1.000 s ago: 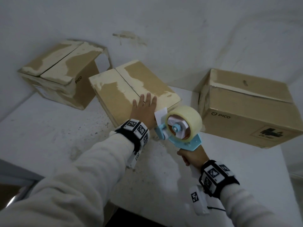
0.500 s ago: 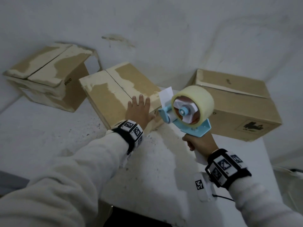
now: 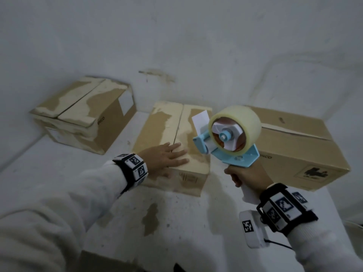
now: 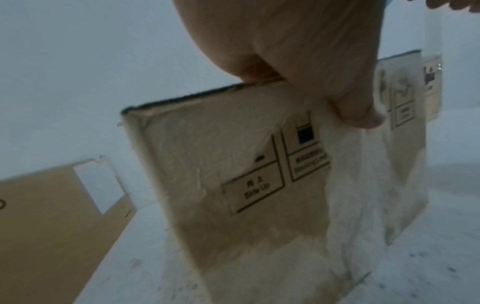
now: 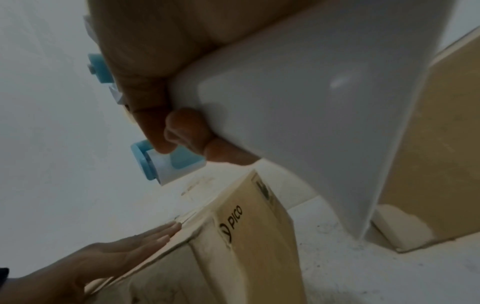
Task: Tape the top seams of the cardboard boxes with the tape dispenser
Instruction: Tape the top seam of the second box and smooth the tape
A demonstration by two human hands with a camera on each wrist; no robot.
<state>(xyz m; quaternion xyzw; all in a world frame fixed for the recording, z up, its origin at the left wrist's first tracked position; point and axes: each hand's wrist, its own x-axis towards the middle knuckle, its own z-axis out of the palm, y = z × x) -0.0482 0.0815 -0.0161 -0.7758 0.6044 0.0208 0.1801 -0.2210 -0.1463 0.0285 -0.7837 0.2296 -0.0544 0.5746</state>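
Three cardboard boxes sit on a white, stained counter [image 3: 117, 222] against a white wall. At far left stands the left box [image 3: 82, 114], its top flaps closed along a bare seam, its surface patchy where paper has torn away. It is untouched.

In the middle lies the middle box [image 3: 170, 138]. The left hand [image 3: 167, 157] rests flat on its near end, fingers straight and together across the centre seam [image 3: 177, 126], thumb hooked over the near edge. No tape is on this seam yet.

Just right of it, the right hand [image 3: 245, 175] is clamped around the white handle of the tape dispenser [image 3: 229, 138], held in the air above the box's right edge, not touching it. A loose tab of tape [image 3: 201, 120] stands up from the front.

At far right sits the right box [image 3: 294, 146], larger, untaped.

Risks, as a judgement: the free tab could fold back and stick to itself or the roller. The dispenser sits off the seam line, so tape may land crooked. The torn cardboard may grip tape poorly. The flat hand lies on the tape's path and could get taped over.
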